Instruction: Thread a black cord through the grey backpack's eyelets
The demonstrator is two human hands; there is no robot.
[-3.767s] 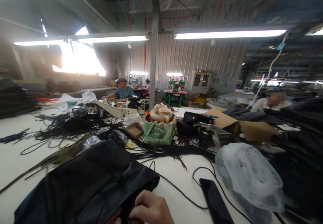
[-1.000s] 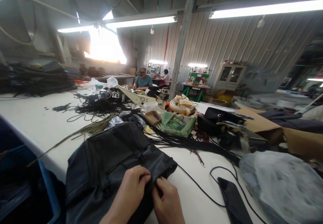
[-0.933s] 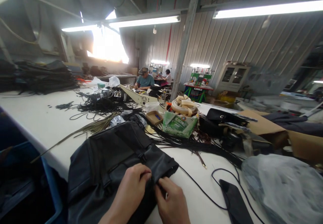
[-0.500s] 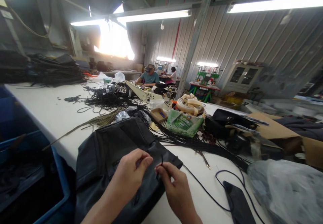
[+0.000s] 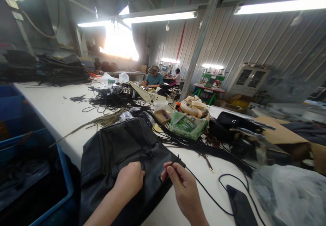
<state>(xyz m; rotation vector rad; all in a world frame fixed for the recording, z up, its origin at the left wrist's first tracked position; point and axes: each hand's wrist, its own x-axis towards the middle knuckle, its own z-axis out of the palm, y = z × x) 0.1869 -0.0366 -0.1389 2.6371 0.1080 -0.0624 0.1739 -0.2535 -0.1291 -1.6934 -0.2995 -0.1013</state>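
A black bag [image 5: 102, 158] lies on the white table in front of me. My right hand [image 5: 182, 185] is over its right edge, thumb and fingers pinching a thin black cord [image 5: 172, 164] whose short end sticks up. A small dark piece shows below the fingertips. My left hand [image 5: 130, 180] is curled closed over the middle of the bag, its back toward me. What its fingers hold, if anything, is hidden. Just beyond it, a black buckle [image 5: 149, 154] rests on the bag. A long black cord [image 5: 211, 199] runs from the bag's right corner across the table.
A phone [image 5: 240, 204] and a clear plastic bag [image 5: 290, 192] lie to the right. Black cord bundles [image 5: 193, 146], a green packet [image 5: 188, 125] and a small cardboard box [image 5: 162, 116] are beyond the bag. A blue crate [image 5: 66, 175] stands left. Two people sit farther back.
My left hand has moved down and left, away from my right hand, and its fingers have turned out of sight. My right hand has shifted slightly right, still pinching the cord.
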